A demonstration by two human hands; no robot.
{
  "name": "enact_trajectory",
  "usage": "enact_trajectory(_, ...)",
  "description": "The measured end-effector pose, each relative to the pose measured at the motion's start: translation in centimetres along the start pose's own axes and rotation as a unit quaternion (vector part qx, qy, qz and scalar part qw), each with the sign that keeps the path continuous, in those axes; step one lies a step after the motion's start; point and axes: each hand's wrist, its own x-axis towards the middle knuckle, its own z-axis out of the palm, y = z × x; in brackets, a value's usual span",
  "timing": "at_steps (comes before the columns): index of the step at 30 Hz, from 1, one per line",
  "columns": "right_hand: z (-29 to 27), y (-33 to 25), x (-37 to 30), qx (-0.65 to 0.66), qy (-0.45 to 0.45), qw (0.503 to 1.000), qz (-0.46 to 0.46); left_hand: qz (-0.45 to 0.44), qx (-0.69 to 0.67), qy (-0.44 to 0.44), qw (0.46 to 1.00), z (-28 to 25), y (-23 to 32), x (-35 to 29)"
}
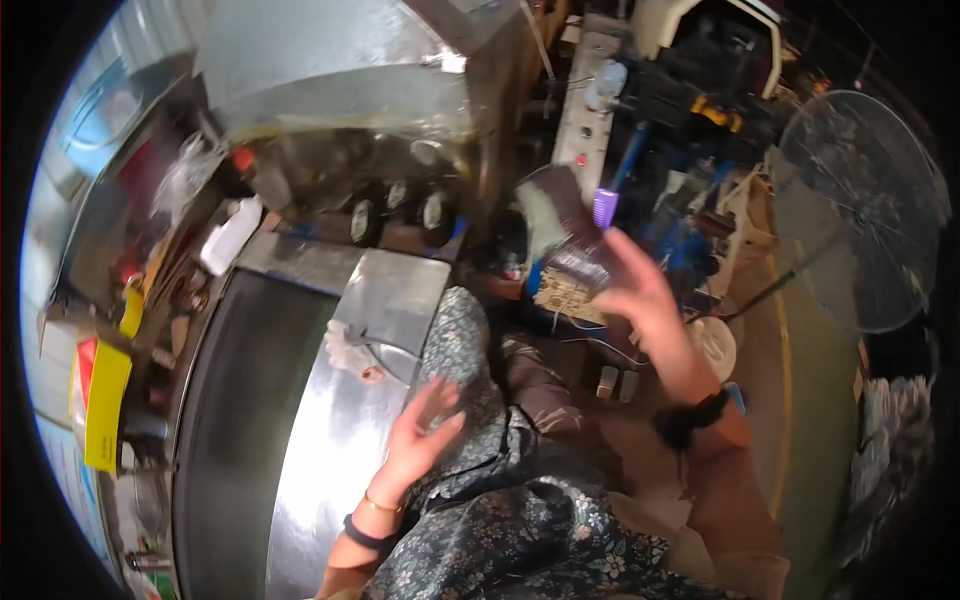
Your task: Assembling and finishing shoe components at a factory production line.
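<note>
My left hand [422, 432] is open with its fingers spread, holding nothing, over the edge of a shiny steel tabletop [310, 440] and beside my floral apron [455, 340]. Reaching forward, my right hand [642, 295] has thumb and fingers at the near end of a dark maroon and pale green packet [560, 215] with a glossy surface. The packet is blurred, and its far side hides some of the grip. Just below it shows a blue-edged container of small beige pieces [568, 296]. On the steel lies a crumpled whitish bundle [350, 350] with a thin dark cord.
A black conveyor belt [250, 400] runs left of the steel. Ahead stands a large metal machine [340, 90] with round dark knobs [436, 215]. A caged fan [860, 210] stands at right. A yellow box [106, 405] is far left, a purple plastic piece [604, 207] beyond the packet.
</note>
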Motion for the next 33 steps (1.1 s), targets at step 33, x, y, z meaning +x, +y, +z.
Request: enact_trajectory(33, -22.4, -3.6, 11.3, -0.775, 0.299, 0.553, -0.065, -0.083, 0.243, 0.0, 0.967, 2.4, -2.5, -3.2)
